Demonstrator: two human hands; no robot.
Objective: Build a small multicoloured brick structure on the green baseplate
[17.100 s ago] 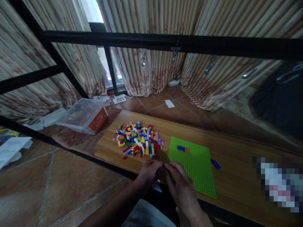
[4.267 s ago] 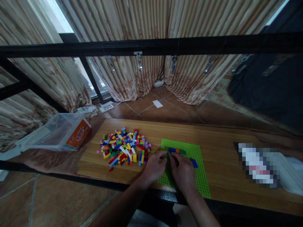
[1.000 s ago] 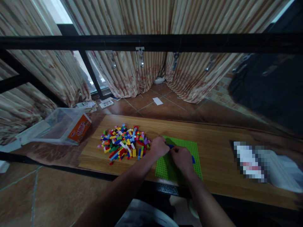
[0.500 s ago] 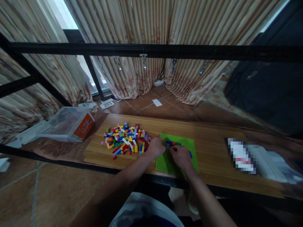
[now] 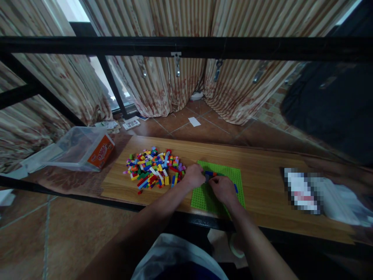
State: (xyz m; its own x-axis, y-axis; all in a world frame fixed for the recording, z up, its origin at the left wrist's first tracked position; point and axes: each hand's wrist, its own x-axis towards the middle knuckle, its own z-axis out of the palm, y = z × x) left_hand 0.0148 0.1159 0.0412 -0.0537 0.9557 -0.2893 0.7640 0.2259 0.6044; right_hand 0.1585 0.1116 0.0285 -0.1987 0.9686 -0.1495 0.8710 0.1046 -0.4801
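Note:
A green studded baseplate (image 5: 236, 179) lies on the wooden table (image 5: 262, 175). On its far part stands a short row of small bricks, blue and orange (image 5: 210, 174). My left hand (image 5: 194, 177) rests at the plate's left edge, fingers curled toward that row. Just to its right, my right hand (image 5: 222, 189) lies over the plate with its fingertips pinched on a dark brick at the row. A blue brick (image 5: 235, 189) peeks out beside my right hand. Left of the plate lies a heap of mixed coloured bricks (image 5: 154, 173).
A clear plastic tub with an orange label (image 5: 83, 149) lies tipped at the table's left end. A blurred-out object (image 5: 303, 189) and white cloth (image 5: 346, 206) lie at the right. A black metal frame bar (image 5: 186, 46) crosses above; curtains hang behind.
Over the last second both hands stayed together at the brick row on the plate, shifting only slightly. The camera view tilted a little.

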